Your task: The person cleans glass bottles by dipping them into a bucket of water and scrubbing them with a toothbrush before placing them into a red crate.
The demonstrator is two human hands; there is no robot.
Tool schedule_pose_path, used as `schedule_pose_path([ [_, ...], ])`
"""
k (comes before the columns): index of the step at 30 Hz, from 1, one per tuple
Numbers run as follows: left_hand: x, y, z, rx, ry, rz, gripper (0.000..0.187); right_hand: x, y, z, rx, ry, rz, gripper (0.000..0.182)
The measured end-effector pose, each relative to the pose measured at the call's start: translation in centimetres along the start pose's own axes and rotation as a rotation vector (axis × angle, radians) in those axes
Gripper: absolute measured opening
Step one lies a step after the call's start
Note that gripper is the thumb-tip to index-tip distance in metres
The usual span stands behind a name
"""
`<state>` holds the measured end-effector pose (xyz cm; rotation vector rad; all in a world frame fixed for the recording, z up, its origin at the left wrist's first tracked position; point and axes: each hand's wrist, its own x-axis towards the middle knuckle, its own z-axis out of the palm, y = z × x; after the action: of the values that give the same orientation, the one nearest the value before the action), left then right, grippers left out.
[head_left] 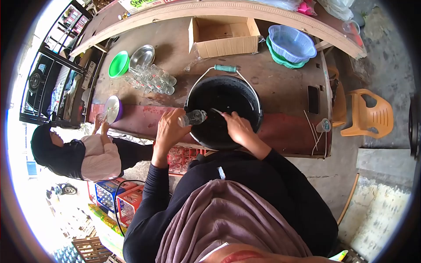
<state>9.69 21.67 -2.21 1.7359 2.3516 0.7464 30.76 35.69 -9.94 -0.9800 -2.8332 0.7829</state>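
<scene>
My left hand (169, 128) grips a small clear glass bottle (193, 118), held on its side over the rim of a large black bucket (252, 103) on the counter. Inside the bucket's mouth, my right hand (236, 127) pinches a thin light-coloured utensil (216, 111) whose tip points toward the bottle's mouth. The bucket's wire handle with a green grip (225, 68) lies tipped back on the far side. The bucket's contents look dark; I cannot tell what they are.
Several empty glass bottles (151, 79) lie on the brown counter (285, 87) near a steel bowl (142, 56) and a green bowl (119, 64). An open cardboard box (223, 44) and blue basket (291, 43) stand behind. Another person (96, 153) at left holds a purple lid (113, 108). Orange chair (368, 115) at right.
</scene>
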Motion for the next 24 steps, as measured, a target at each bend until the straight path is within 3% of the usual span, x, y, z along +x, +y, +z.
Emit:
schedule_pose_path([
  [4,-0.7,0.2,0.2,-0.015,0.056,-0.042,0.046,0.2,0.5,-0.5,0.029,0.072,0.018,0.027],
  [7,-1.0,-0.1,0.9,-0.039,0.047,-0.159,0.049,0.1,0.2,0.4,0.224,0.159,-0.134,0.041],
  [9,-1.0,-0.1,1.6,-0.15,0.164,-0.254,0.051,0.3,0.5,0.2,0.077,-0.047,-0.007,0.041],
  [10,-0.7,-0.5,2.2,-0.149,0.179,-0.25,0.051,0.5,0.7,-0.2,0.071,-0.037,-0.017,0.041],
  [12,-0.6,-1.3,3.5,-0.383,0.218,-0.271,0.055,0.3,0.9,-0.8,0.128,0.078,0.0,0.041],
  [14,-0.5,-1.3,4.6,-0.4,0.204,-0.255,0.056,-0.1,1.2,-0.6,0.186,0.189,-0.03,0.04],
  [15,-0.1,-0.9,4.9,-0.42,0.183,-0.228,0.058,-0.2,1.4,-0.8,0.183,0.185,-0.033,0.04],
  [17,0.7,0.4,5.3,-0.419,0.17,-0.208,0.061,-0.5,2.0,-1.4,-0.044,-0.042,-0.008,0.039],
  [19,1.5,1.6,5.4,-0.354,0.095,-0.139,0.061,-1.6,0.9,-3.7,-0.087,-0.001,0.017,0.038],
  [22,2.7,2.7,6.3,-0.36,0.095,-0.107,0.062,-3.3,0.3,-5.5,0.131,0.406,-0.135,0.038],
  [24,3.5,2.6,7.6,-0.289,0.096,-0.063,0.06,-4.7,-0.6,-6.9,0.162,0.409,-0.165,0.038],
])
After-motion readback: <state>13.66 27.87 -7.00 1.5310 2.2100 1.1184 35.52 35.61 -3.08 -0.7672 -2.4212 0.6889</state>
